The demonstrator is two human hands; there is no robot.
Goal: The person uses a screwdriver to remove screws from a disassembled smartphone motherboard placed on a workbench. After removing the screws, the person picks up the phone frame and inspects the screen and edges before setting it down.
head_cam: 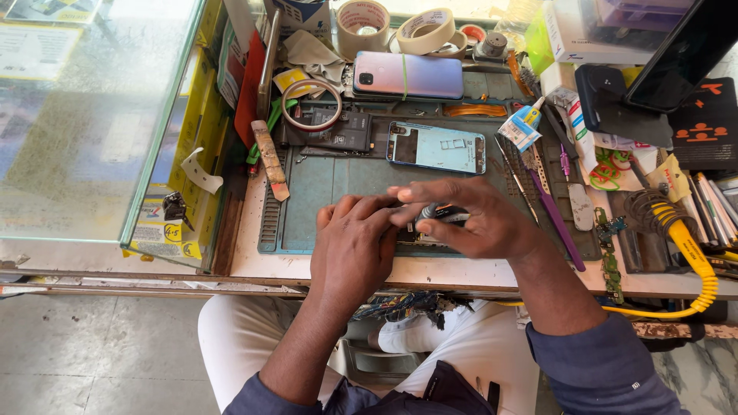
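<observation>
My left hand [355,244] rests knuckles-up on the green work mat [323,184], its fingers pressed on a small dark phone part [419,233] that is mostly hidden under both hands. My right hand [477,219] reaches across from the right and pinches a dark screwdriver handle [440,213] over that part. Just beyond the hands lies an opened phone frame with a light blue inside [437,147]. Farther back sits a whole phone with a pink-blue back [407,74].
A glass counter [84,115] stands at left. Tape rolls [427,31] sit at the back, a thin tape ring [311,105] on a dark battery. Purple tweezers [555,219], a glue tube [523,127] and a yellow cable [696,257] lie at right.
</observation>
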